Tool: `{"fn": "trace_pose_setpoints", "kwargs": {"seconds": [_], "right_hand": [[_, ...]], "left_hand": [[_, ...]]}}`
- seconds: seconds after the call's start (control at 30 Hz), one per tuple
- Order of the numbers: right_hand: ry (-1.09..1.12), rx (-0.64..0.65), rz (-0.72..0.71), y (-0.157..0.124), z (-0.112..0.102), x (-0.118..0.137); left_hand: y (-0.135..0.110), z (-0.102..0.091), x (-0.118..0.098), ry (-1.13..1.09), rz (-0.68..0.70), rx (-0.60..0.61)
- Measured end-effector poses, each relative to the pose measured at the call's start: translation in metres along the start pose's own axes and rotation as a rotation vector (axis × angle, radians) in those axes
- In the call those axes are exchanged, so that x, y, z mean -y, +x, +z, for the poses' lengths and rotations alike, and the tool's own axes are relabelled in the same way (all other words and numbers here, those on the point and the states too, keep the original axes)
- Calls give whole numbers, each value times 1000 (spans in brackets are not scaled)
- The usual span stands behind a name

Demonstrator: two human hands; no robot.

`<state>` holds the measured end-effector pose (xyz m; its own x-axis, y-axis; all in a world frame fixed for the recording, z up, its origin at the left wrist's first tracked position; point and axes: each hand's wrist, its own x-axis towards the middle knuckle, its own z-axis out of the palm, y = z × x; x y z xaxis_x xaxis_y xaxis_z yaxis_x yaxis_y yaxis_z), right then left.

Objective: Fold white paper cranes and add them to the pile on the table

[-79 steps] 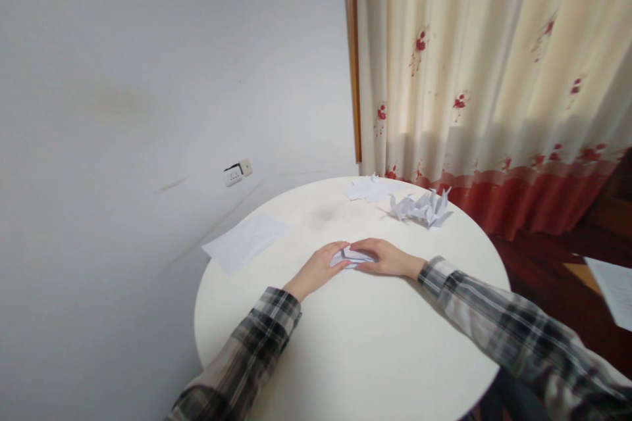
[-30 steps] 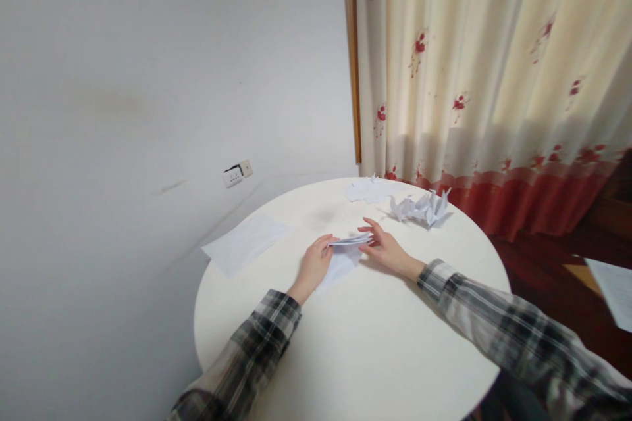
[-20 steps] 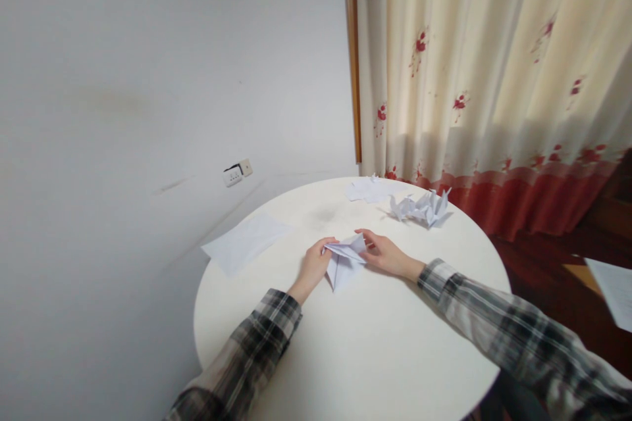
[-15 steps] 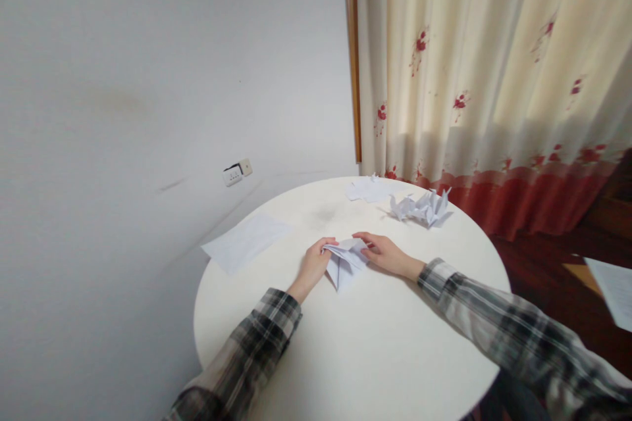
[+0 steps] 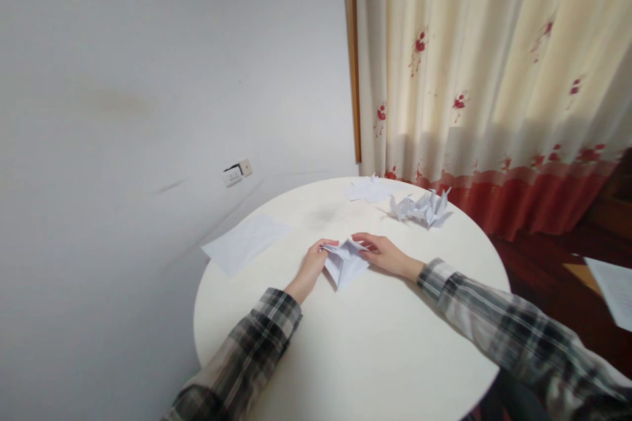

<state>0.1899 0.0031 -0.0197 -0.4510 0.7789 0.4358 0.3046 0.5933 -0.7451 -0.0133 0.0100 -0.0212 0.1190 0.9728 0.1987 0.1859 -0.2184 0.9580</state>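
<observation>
"If we lay a clock face over the round white table (image 5: 365,348), twelve at its far edge, where does the folded paper (image 5: 344,270) sit?"

"Just off the center, toward twelve. It's creased into layers: the lower part comes to a point toward six, and a flap stands raised along the far side."

"And the hands?"

"Both are on it. The left hand (image 5: 311,266) comes in from about seven, its fingers and thumb closed on the paper's nine o'clock corner. The right hand (image 5: 385,254) reaches in from four, with bent fingers and thumb holding the three o'clock side. How hard either one presses, I can't tell."

"What about the sleeves (image 5: 269,329)?"

"Plaid on both arms, in black, grey and white."

"What else lies on the table?"

"Near ten, a flat sheet (image 5: 244,243), one corner out at the rim. At twelve, some flat papers (image 5: 365,192) close to the edge. At one, a cluster of pointed paper figures (image 5: 423,208), bunched so tightly that I can't count them."

"And beyond the rim?"

"A wall socket (image 5: 232,176) between ten and eleven, a cream curtain (image 5: 459,59) with red flowers at one, and a loose page (image 5: 611,291) well apart, at three."
</observation>
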Motion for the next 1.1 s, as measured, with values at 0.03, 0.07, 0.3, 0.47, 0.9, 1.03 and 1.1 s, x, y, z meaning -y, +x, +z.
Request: {"fn": "trace_pose_setpoints", "kwargs": {"seconds": [0.03,0.07,0.3,0.47,0.9,1.03,1.1], "right_hand": [[46,-1,19,0,1,-1],[93,-3,38,0,1,-2],[310,-44,94,4,0,-7],[326,-101,86,5,0,-10],[351,-132,50,6,-1,-11],[334,-148,17,7,-3,-9],[346,-151,12,7,-3,-9]], "left_hand": [[0,0,0,-35,-8,-1],[0,1,1,-68,-16,-3],[-3,3,-5,-243,-108,56],[-7,4,-12,-288,-128,110],[-6,5,-13,-384,-178,82],[-4,4,-10,-400,-166,77],[-4,3,-10,-414,-154,80]]}}
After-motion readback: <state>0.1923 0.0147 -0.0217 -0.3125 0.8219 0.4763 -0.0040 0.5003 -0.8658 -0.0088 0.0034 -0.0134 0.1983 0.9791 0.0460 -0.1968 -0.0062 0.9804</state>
